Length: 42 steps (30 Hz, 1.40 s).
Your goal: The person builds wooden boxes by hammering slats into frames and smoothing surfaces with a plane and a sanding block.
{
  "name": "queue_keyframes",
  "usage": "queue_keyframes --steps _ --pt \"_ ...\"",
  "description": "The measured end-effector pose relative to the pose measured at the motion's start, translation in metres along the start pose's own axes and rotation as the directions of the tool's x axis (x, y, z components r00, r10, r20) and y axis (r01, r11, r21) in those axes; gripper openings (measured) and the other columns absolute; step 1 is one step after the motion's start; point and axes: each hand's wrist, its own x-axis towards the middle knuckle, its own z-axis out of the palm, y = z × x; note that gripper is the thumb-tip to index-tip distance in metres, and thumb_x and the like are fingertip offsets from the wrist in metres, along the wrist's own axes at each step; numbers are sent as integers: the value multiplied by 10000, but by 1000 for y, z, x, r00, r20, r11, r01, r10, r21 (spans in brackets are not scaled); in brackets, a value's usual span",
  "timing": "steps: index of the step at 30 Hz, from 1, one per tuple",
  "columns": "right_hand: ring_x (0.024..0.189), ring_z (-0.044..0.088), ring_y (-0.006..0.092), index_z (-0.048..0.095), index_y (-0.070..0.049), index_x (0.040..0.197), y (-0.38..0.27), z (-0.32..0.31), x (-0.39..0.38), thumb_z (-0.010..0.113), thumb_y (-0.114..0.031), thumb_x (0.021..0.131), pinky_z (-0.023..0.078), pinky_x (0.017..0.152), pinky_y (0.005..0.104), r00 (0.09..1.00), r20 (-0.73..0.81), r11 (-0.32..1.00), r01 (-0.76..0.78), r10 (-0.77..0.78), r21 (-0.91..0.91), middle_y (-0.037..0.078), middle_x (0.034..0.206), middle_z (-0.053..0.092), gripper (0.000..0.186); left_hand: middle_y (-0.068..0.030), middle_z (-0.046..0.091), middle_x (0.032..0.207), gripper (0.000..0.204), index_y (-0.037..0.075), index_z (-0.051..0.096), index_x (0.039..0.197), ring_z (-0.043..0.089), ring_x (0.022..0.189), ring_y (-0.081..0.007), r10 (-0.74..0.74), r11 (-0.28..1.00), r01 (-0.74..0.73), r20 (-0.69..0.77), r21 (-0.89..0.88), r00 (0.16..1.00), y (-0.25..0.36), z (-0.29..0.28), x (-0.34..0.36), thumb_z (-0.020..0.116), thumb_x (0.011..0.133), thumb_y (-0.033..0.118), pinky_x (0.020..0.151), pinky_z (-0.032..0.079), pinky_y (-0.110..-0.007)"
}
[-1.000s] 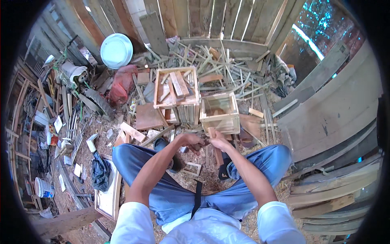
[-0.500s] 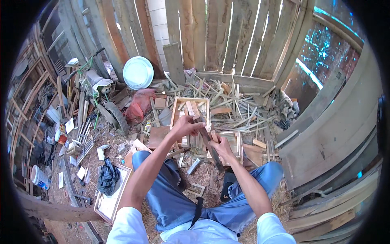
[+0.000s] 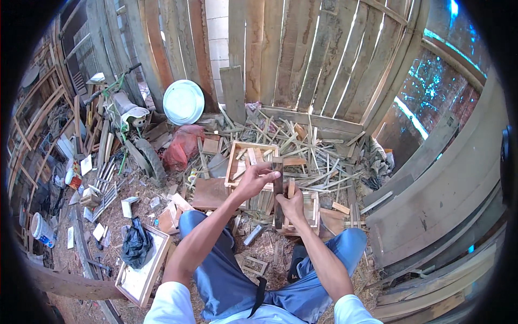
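Observation:
A dark wooden bar (image 3: 278,190) stands nearly upright in the picture, in front of my body. My left hand (image 3: 254,182) is closed on its upper part, thumb and fingertips at its edge. Lower down, my right hand (image 3: 292,207) grips the bar's right side together with a short light wood piece (image 3: 291,188) that sticks up from the fingers. Beyond my left hand, a pale wood strip (image 3: 252,156) leans over an open wooden box frame (image 3: 234,162). A second box frame (image 3: 314,201) lies just right of my right hand, partly hidden by it.
Wood offcuts (image 3: 324,156) heap up against the plank wall (image 3: 291,59). A white basin (image 3: 184,102) leans there, near a red plastic bag (image 3: 183,148). Left of my legs, a black bag (image 3: 138,244) lies on a framed white panel (image 3: 141,278). Large boards (image 3: 431,210) stand at right.
The dark bar has swung from a slant to nearly upright. My left hand has shifted slightly down and left, and my right hand slightly lower. The whole view has tilted a little.

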Motion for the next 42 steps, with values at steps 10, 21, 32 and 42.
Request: queue_keyframes --steps 10,21,32,42 --pt "786 586 158 633 -21 986 -110 -12 44 680 -147 852 475 733 314 987 132 989 77 -93 123 28 851 606 190 -188 572 1269 634 -30 430 1385 569 1134 -224 5 996 3 91 -93 996 -25 -26 10 642 924 350 973 454 -366" --pt "846 638 271 629 -2 1004 -78 -24 84 703 -143 835 491 781 370 936 181 928 331 -301 -171 137 896 664 233 -159 569 1017 357 -13 557 1197 584 943 -308 320 872 -343 123 349 939 1 -1 41 625 917 197 792 479 -383" --pt "778 642 326 632 -25 938 -56 -18 104 697 -171 838 488 725 399 975 169 910 195 -141 -365 142 816 667 188 -181 580 994 366 -21 548 1175 584 921 -310 254 913 -281 126 295 959 -27 2 49 638 907 210 792 470 -398" --pt "706 580 154 647 -54 890 -26 -45 121 692 -167 857 457 674 318 992 -7 907 -121 129 -402 41 764 637 127 -74 601 1011 406 26 566 1161 542 975 -170 -274 961 210 521 179 809 -90 -6 34 662 891 312 879 429 -336"
